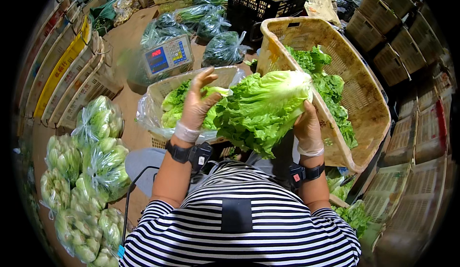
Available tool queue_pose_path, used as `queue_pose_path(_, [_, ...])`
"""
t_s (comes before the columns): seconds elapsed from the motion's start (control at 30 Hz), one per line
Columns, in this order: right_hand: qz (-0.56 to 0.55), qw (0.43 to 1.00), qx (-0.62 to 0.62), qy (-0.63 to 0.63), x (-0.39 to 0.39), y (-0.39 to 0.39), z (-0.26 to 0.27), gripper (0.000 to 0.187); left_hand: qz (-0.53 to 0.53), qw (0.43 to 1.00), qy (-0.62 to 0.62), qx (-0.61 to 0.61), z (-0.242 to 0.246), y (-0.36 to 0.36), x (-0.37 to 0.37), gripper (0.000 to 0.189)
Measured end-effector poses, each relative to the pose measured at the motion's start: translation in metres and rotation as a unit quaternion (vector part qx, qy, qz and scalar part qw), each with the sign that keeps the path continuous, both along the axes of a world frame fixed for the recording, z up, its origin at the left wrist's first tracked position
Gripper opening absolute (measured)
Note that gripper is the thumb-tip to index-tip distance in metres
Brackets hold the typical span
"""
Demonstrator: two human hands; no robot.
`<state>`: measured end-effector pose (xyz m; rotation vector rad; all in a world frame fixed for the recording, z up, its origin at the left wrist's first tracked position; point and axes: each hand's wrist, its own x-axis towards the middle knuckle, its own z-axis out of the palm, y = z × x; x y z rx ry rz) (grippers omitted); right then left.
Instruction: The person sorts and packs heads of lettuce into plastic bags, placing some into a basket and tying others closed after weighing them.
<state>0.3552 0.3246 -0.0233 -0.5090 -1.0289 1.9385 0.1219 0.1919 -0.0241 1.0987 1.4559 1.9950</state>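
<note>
My right hand [309,125], in a clear thin glove, grips a large head of leafy green lettuce [266,105] by its pale stem end. The lettuce leaves point left and down, over the near side of a plastic-lined basket [151,91]. My left hand [197,103], gloved too, is raised with fingers apart above that basket, just left of the held head; nothing shows in its grasp. More lettuce [172,114] lies in the lined basket. To the right, a big tan plastic crate [363,98] leans tilted, with several green lettuces [330,87] inside.
A digital scale display [168,56] stands behind the lined basket. Bagged greens [224,49] and a black crate [267,6] of pale produce lie farther back. Bags of lettuce [104,166] are piled at left. Stacked crates [72,76] stand far left, with others [406,130] at right.
</note>
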Motion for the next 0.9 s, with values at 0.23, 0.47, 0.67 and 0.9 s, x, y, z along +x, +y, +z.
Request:
queue_pose_path(0.23, [0.063, 0.994, 0.039, -0.075, -0.004, 0.002, 0.010, 0.072, -0.381, 0.793, -0.468, -0.084, -0.099, -0.020, 0.014, 0.080])
queue_pose_path(0.47, [-0.056, 0.837, 0.461, -0.289, 0.008, 0.016, 0.079, 0.053, -0.395, 0.798, -0.445, -0.093, -0.098, -0.020, 0.020, 0.076])
queue_pose_path(0.67, [0.065, 0.856, 0.445, -0.256, 0.023, 0.033, 0.072, 0.026, -0.437, 0.710, -0.548, -0.065, -0.095, -0.018, 0.038, 0.078])
queue_pose_path(0.9, [-0.020, 0.970, 0.126, 0.206, 0.057, 0.037, 0.046, 0.015, -0.499, 0.692, -0.521, -0.022, -0.106, -0.005, 0.068, 0.080])
